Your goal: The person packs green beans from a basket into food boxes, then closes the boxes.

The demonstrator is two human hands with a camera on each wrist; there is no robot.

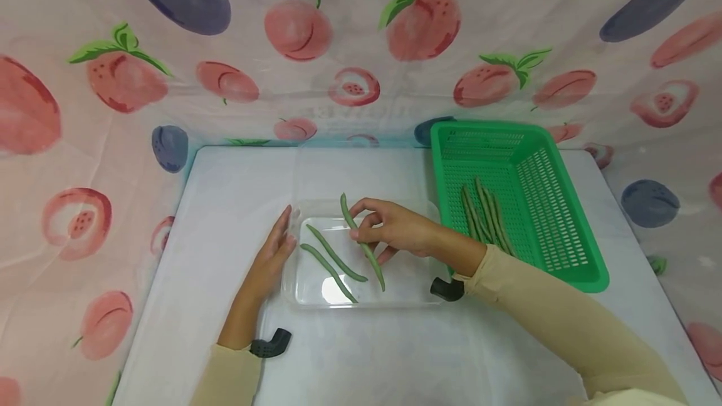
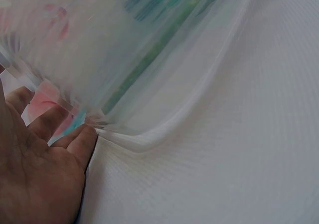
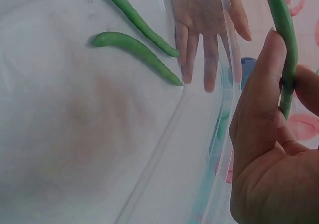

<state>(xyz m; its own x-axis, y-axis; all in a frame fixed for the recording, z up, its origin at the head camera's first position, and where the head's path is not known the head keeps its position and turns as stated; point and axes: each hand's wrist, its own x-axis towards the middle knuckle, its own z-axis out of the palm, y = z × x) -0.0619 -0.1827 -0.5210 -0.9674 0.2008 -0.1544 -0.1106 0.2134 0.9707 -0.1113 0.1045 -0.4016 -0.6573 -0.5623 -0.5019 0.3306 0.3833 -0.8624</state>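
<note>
My right hand [image 1: 397, 229] pinches a green bean [image 1: 372, 260] between thumb and fingers, over a clear plastic container [image 1: 395, 301]. In the right wrist view the pinched bean [image 3: 283, 22] stands nearly upright above the container's wall. Two more green beans [image 1: 333, 252] lie slanted on the container's floor, side by side. Against the container's left wall rests my left hand [image 1: 272, 260], its fingers straight. Through the clear wall those fingers show in the right wrist view, close to the ends of the two lying beans [image 3: 142, 57]. The left wrist view has the left palm [image 2: 45, 174] beside the wall.
A green plastic basket [image 1: 592, 268] stands right of the container, with several green beans [image 1: 487, 215] in it, partly behind the right forearm. White cloth covers the table [image 1: 237, 174]. A fruit-printed curtain [image 1: 338, 17] hangs at the back and sides.
</note>
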